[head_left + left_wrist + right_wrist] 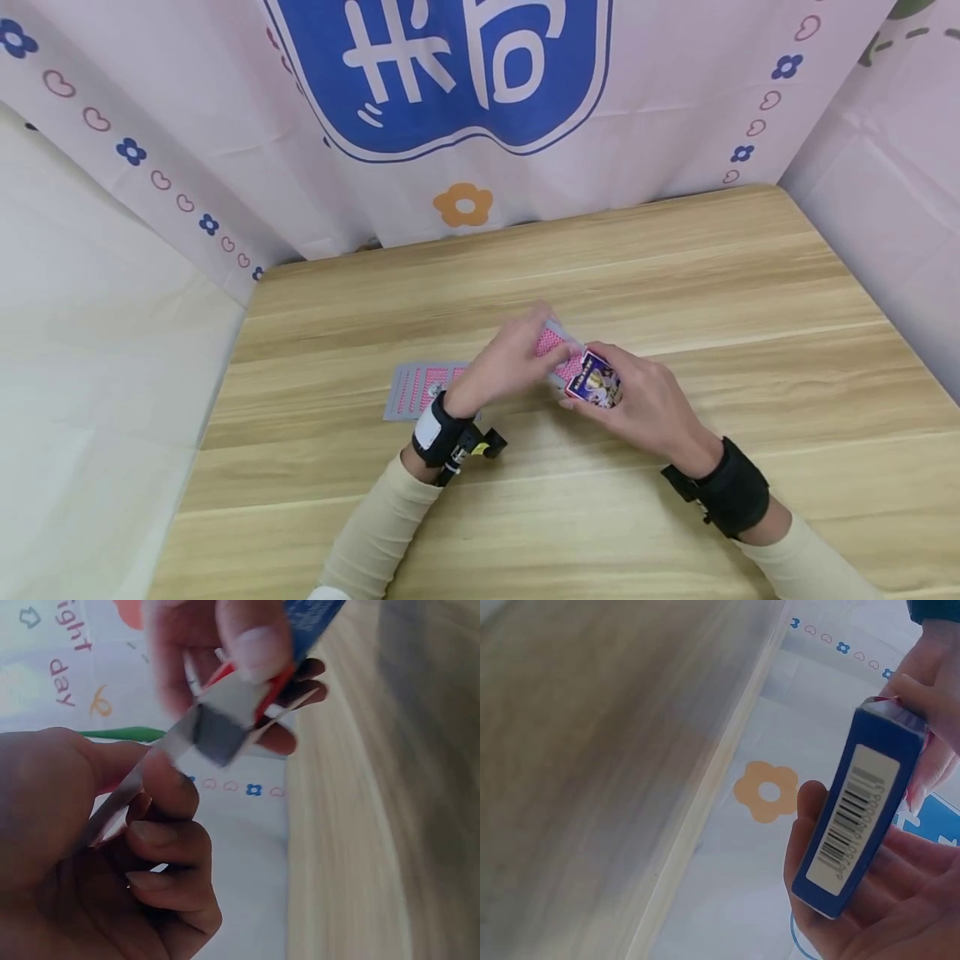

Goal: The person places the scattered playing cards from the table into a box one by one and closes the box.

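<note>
My right hand (652, 404) grips a small card box (597, 383) with a dark picture front, fingers on one side and thumb on the other. In the right wrist view the blue side of the box (870, 742) carries a white barcode label. My left hand (506, 358) pinches red-patterned playing cards (550, 342) between thumb and curled fingers, right at the box's end. The left wrist view shows the held cards (120, 799) edge-on, reaching toward the box's pale, blurred flap (232, 697). How far they sit inside, I cannot tell.
More red-backed playing cards (411, 392) lie overlapping on the wooden table (525, 517), partly hidden beneath my left wrist. A printed white curtain (637, 158) hangs behind the table's far edge, with plain cloth at the left. Both wrists wear black camera straps.
</note>
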`<state>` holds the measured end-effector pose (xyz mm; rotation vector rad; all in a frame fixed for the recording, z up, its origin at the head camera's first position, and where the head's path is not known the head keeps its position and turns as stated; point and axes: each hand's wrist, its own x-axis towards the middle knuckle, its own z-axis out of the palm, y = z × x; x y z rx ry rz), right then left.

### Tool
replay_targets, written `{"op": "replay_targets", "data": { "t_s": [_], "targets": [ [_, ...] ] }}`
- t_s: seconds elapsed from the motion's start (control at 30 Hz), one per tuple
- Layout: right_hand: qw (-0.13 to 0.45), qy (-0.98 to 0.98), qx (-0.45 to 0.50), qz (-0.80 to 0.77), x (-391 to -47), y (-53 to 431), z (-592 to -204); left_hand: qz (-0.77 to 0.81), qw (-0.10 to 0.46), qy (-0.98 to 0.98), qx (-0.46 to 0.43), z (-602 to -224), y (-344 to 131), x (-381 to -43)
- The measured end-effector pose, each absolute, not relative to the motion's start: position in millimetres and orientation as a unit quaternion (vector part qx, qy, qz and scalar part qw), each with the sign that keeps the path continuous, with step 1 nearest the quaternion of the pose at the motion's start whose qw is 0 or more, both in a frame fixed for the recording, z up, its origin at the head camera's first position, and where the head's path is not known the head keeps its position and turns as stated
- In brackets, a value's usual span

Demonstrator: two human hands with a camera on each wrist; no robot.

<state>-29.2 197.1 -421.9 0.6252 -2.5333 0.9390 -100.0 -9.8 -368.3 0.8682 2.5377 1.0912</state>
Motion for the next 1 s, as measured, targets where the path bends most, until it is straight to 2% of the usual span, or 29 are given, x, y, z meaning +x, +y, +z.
{"op": "replay_targets", "data": {
  "t_s": [0.17,0.27,0.43,0.57,0.73,1.0],
  "targets": [
    [0.179,-0.898,0.223,0.336,-28.0,197.1,-422.6,0.349,0.164,0.869,0.310,-376.7,-1.5,-94.4],
    [0.181,-0.897,0.219,0.338,-28.5,197.7,-422.3,0.366,0.170,0.864,0.302,-375.8,-1.2,-92.6],
    [0.185,-0.900,0.200,0.339,-29.8,199.7,-420.1,0.454,0.194,0.838,0.233,-367.2,-9.2,-97.2],
    [0.177,-0.906,0.185,0.339,-30.8,202.0,-418.8,0.506,0.237,0.809,0.182,-362.5,-15.8,-102.0],
    [0.170,-0.906,0.185,0.340,-30.7,202.5,-418.9,0.523,0.275,0.789,0.170,-364.9,-17.9,-106.7],
    [0.182,-0.903,0.197,0.336,-29.7,201.5,-419.9,0.531,0.295,0.775,0.176,-373.1,-22.3,-111.4]
  ]
}}
